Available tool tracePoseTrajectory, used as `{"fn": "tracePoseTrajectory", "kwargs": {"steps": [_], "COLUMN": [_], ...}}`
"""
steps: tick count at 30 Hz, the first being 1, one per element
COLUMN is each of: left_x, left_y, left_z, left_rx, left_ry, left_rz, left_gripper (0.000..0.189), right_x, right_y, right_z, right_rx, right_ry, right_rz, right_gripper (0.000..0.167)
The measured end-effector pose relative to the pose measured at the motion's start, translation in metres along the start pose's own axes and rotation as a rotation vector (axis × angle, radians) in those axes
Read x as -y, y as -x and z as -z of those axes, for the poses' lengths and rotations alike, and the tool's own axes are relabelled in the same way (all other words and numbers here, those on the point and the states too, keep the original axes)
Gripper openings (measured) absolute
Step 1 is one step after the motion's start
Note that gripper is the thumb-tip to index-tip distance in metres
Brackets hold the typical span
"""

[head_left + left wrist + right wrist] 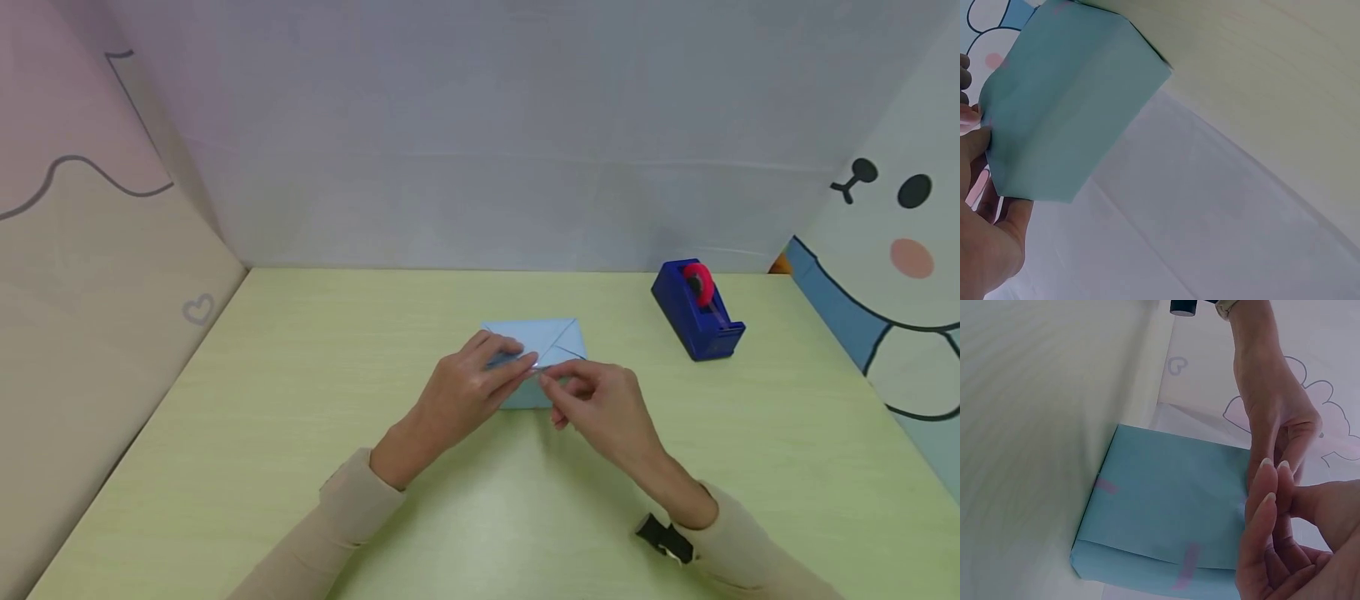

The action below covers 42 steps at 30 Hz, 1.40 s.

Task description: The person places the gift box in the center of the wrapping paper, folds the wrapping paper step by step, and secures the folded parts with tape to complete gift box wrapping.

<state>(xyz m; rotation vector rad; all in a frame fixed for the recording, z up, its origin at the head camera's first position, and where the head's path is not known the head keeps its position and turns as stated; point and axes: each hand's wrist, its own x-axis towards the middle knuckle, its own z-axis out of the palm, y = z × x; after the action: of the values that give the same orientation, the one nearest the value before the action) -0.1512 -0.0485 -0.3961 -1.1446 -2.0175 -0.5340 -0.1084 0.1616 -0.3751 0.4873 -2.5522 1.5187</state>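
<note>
A box wrapped in light blue paper sits mid-table, its folded end flaps facing up. My left hand holds it from the left side, fingers over the top and near edge. At that edge my right hand has thumb and fingertips pinched together, almost meeting the left fingertips. A small shiny bit, apparently tape, shows between the two hands, mostly hidden by the fingers. In the right wrist view, pink tape strips lie across the paper's seam and edge. The left wrist view shows a plain side of the blue box.
A blue tape dispenser with a red-cored roll stands at the back right of the pale green table. Cloth panels with cartoon drawings enclose the back and both sides. A black strap end hangs by the right sleeve.
</note>
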Motion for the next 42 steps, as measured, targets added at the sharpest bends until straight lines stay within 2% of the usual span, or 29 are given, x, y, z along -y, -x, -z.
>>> {"fn": "tracePoseTrajectory", "kwargs": {"steps": [4,7,12,15,19,26,37,42], "left_x": [0.0,-0.001,-0.002,-0.002,-0.003,-0.004,-0.002,0.0], "left_y": [0.0,0.0,0.0,0.001,0.001,0.0,-0.001,0.001], "left_z": [0.0,-0.001,-0.002,-0.002,-0.003,-0.003,-0.003,-0.003], "left_rx": [-0.005,-0.013,-0.028,-0.035,-0.047,-0.059,-0.066,-0.04], "left_ry": [0.001,0.001,0.005,0.012,0.026,0.069,0.138,0.172], "left_rz": [0.001,0.006,0.016,0.023,0.036,0.08,0.1,0.108], "left_gripper": [0.021,0.021,0.022,0.022,0.024,0.024,0.023,0.027], "right_x": [-0.002,-0.003,-0.006,-0.009,-0.013,-0.018,-0.023,-0.027], "right_y": [0.001,0.001,0.001,-0.001,-0.005,-0.008,-0.007,-0.007], "right_z": [0.002,0.003,0.007,0.01,0.014,0.017,0.022,0.023], "right_rx": [0.022,0.006,-0.077,-0.142,-0.205,-0.195,-0.182,-0.182], "right_ry": [0.009,0.021,0.062,0.094,0.147,0.178,0.264,0.281], "right_rz": [0.017,0.055,0.181,0.281,0.355,0.336,0.318,0.356], "right_gripper": [0.008,0.005,0.002,0.009,0.018,0.033,0.034,0.04]}}
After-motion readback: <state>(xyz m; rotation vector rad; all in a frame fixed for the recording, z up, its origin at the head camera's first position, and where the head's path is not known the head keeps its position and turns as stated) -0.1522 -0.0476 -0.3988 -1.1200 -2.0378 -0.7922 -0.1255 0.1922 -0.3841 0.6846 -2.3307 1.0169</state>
